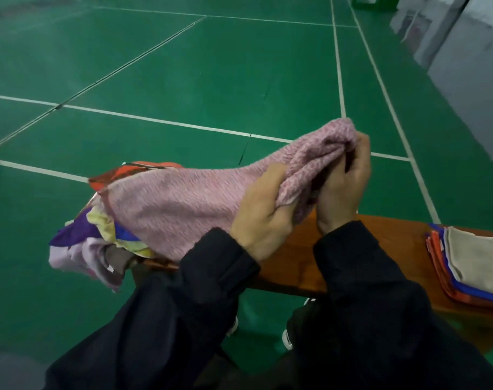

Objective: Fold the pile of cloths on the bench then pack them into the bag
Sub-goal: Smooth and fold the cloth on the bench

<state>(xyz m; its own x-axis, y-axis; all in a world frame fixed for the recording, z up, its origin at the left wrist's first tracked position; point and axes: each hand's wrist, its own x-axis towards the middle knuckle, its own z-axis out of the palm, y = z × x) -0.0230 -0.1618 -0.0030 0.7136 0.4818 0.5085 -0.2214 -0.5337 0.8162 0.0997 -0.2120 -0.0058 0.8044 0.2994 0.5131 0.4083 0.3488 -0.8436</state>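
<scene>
You're gripping the pink cloth (183, 209) with both your left hand (263, 215) and right hand (343, 187) above the bench (386, 249), unfolded pile (99, 237) lying at its left end, folded stack (473, 263) sitting at its right.

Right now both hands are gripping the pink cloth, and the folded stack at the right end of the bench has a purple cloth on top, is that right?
Not quite. Both the left hand and the right hand do grip the pink cloth, but the folded stack at the right end of the bench has a beige cloth on top, not purple. The head view shows it.
</scene>
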